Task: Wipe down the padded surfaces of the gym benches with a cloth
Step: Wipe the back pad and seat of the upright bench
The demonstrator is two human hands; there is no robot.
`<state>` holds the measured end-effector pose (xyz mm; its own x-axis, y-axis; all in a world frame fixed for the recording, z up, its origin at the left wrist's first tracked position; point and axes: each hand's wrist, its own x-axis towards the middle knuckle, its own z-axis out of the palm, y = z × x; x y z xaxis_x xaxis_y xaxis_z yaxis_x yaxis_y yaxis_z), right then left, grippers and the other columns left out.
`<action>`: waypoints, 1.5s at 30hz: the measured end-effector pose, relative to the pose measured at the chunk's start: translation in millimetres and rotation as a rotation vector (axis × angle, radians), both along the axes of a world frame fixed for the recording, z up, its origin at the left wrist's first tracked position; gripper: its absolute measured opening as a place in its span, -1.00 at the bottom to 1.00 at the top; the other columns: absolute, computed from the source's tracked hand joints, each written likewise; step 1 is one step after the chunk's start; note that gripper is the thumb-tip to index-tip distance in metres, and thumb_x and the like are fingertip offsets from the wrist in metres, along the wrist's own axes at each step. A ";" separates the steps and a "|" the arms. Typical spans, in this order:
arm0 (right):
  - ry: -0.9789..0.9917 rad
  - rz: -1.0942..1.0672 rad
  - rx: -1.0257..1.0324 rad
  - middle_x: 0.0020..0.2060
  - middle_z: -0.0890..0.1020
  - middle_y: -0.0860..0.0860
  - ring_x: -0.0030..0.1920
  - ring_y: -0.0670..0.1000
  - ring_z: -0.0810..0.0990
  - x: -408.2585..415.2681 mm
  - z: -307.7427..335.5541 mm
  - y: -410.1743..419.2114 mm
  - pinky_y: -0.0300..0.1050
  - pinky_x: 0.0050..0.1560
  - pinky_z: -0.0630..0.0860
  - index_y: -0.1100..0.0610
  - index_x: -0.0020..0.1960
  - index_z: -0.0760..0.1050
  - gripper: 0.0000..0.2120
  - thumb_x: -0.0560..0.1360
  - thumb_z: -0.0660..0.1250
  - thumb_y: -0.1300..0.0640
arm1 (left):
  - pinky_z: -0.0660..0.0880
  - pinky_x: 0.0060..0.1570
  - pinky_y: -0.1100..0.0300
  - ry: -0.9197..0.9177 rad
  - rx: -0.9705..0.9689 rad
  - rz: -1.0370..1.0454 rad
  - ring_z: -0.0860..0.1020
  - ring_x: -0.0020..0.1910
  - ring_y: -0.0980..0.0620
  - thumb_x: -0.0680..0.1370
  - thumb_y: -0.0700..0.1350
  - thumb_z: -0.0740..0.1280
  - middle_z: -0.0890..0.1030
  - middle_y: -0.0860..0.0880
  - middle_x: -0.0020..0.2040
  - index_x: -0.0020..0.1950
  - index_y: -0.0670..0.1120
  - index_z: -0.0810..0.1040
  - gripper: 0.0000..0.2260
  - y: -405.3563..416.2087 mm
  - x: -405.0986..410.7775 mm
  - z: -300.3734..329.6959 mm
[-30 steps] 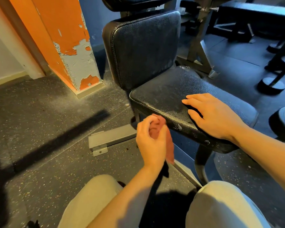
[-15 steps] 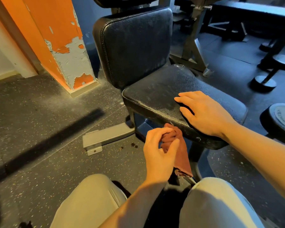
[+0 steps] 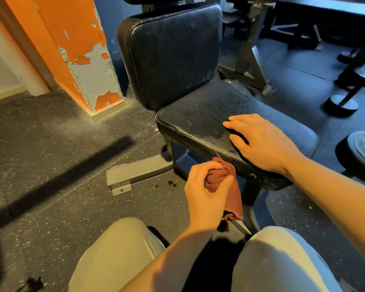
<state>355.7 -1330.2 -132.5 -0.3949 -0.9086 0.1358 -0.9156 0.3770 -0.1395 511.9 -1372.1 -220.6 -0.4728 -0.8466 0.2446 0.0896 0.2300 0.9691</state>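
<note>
A black padded gym bench stands in front of me, its seat pad [image 3: 211, 114] level and its back pad [image 3: 173, 53] upright behind it. My right hand [image 3: 259, 144] rests flat on the seat pad near the front edge, fingers spread. My left hand [image 3: 204, 192] grips a bunched reddish-brown cloth [image 3: 223, 184] just below the seat's front edge, by the side of the pad. The cloth's lower end hangs down past my wrist.
An orange pillar [image 3: 78, 55] with peeling paint stands at the left. The bench's grey floor foot [image 3: 133, 175] lies on the speckled rubber floor. A weight plate [image 3: 360, 157] sits at the right, dumbbells [image 3: 350, 93] and another bench frame [image 3: 251, 60] behind. My knees fill the bottom.
My left hand with the cloth has shifted right along the seat's front edge and slightly lower. My right hand has stayed flat on the seat pad.
</note>
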 end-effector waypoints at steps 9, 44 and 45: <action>-0.014 0.005 -0.014 0.43 0.39 -0.04 0.42 0.03 0.30 -1.7 0.4 -1.1 0.05 0.41 0.27 0.00 0.45 0.36 -0.59 0.62 0.12 -0.01 | 0.40 -0.07 0.48 0.007 0.124 0.492 0.44 -0.02 0.40 0.49 -0.28 0.36 0.49 -0.04 0.12 0.16 -0.08 0.54 -0.73 -43.3 -18.9 7.8; -0.084 -0.002 -0.056 0.37 0.46 -0.03 0.37 0.02 0.36 -3.1 -0.2 -1.2 -0.05 0.34 0.27 0.02 0.39 0.44 -0.63 0.59 0.24 0.03 | 0.48 0.03 0.19 0.097 -0.005 0.123 0.55 0.01 0.08 0.43 -0.26 0.42 0.52 -0.01 0.00 0.00 0.02 0.55 -0.77 36.8 -14.9 9.0; -0.175 -0.024 -0.114 0.32 0.51 -0.04 0.34 0.00 0.41 -3.3 3.0 0.5 -0.09 0.34 0.29 0.03 0.33 0.50 -0.65 0.56 0.30 0.05 | 0.49 0.03 0.15 0.098 0.004 0.179 0.54 0.02 0.07 0.45 -0.26 0.40 0.54 -0.01 0.01 0.01 0.01 0.53 -0.77 29.1 -11.8 7.3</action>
<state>352.4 -1329.6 -129.5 -0.4432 -0.8812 0.1646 -0.8644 0.3715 -0.3387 500.1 -1343.1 -213.2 -0.2886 -0.9160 0.2787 0.1411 0.2472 0.9586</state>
